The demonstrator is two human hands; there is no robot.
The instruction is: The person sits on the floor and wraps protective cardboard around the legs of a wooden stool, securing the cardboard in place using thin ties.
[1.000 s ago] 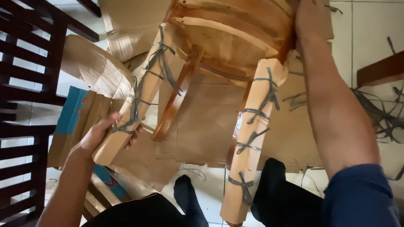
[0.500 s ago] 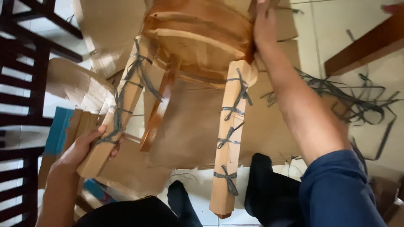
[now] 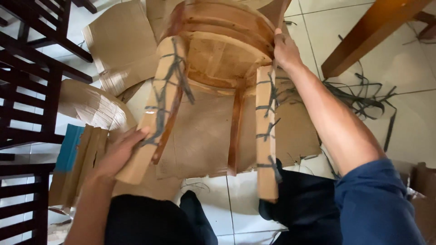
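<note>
A round wooden stool [image 3: 218, 54] lies tipped on its side between the person's knees, seat away from the camera, legs running back toward the body. Two legs are wrapped in cardboard bound with dark strapping. The left hand [image 3: 119, 152] has its fingers clamped around the foot of the wrapped left leg [image 3: 156, 109]; the right hand [image 3: 285, 47] grips the seat rim, fingers closed on it. Cardboard sheets [image 3: 120, 45] cover the tiled floor [image 3: 408, 68] beneath. A dark slatted chair [image 3: 27, 81] crowds the left edge, loose strapping [image 3: 363, 97] lies right, near a wooden table leg [image 3: 368, 34].
</note>
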